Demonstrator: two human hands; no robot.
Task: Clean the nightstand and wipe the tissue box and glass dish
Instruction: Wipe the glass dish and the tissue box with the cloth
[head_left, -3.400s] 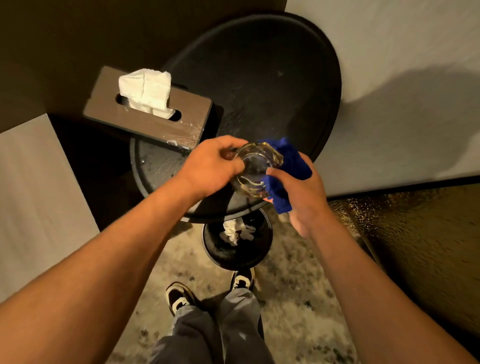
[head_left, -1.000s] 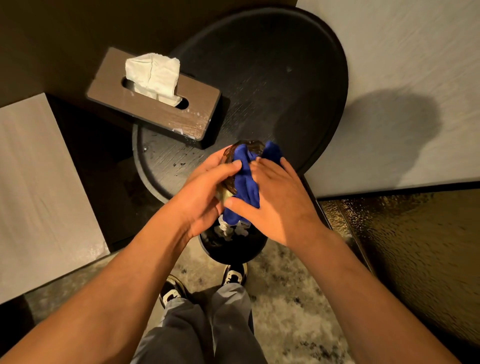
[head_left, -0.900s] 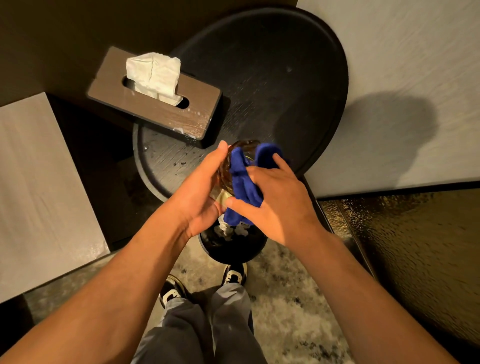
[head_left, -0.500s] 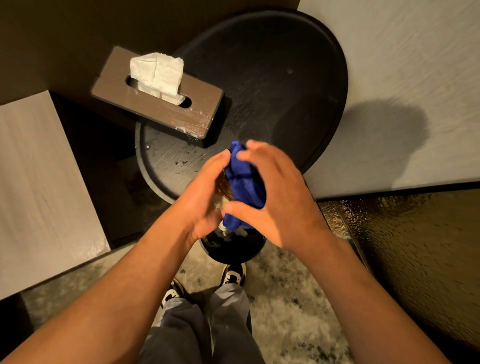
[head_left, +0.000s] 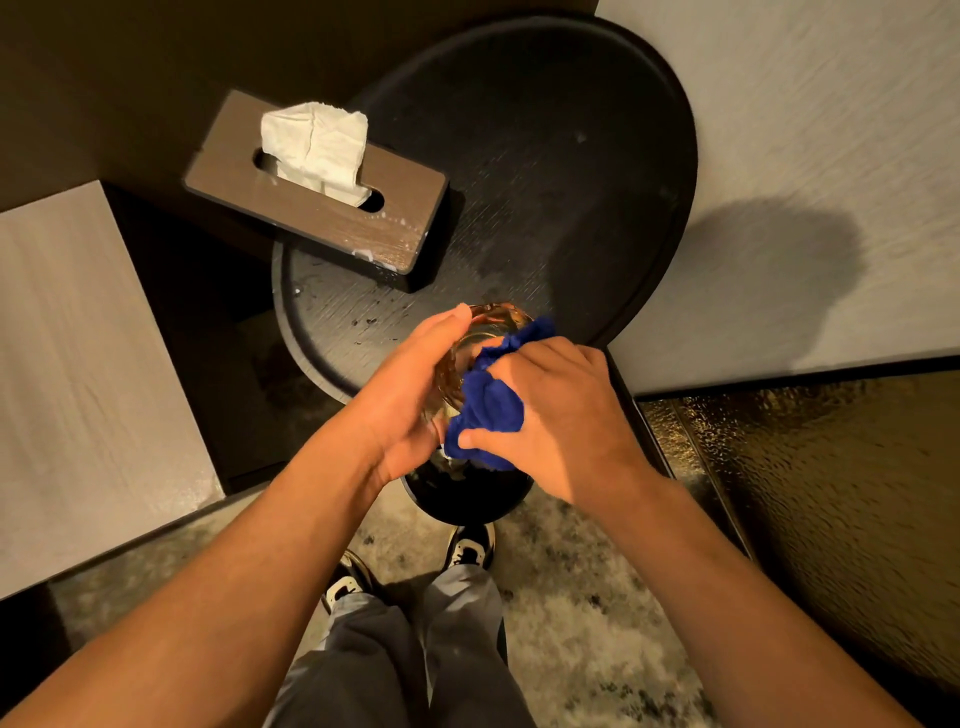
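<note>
My left hand (head_left: 410, 395) grips the clear glass dish (head_left: 488, 325) by its rim, tilted on edge above the near rim of the round black nightstand (head_left: 545, 171). My right hand (head_left: 558, 421) presses a bunched blue cloth (head_left: 488, 405) into the dish's hollow. Most of the dish is hidden by both hands and the cloth. A brown tissue box (head_left: 322, 197) with a white tissue sticking up sits at the nightstand's left edge, with white specks on its lid.
A small black waste bin (head_left: 467, 499) stands on the floor under my hands, beside my shoes (head_left: 470, 545). Dark crumbs dot the nightstand's near left part. A pale bed surface (head_left: 805, 130) lies to the right, a pale panel (head_left: 78, 364) to the left.
My right hand has turned with the blue cloth inside the dish, uncovering the far rim again. My left hand keeps the dish. The tissue box has not moved.
</note>
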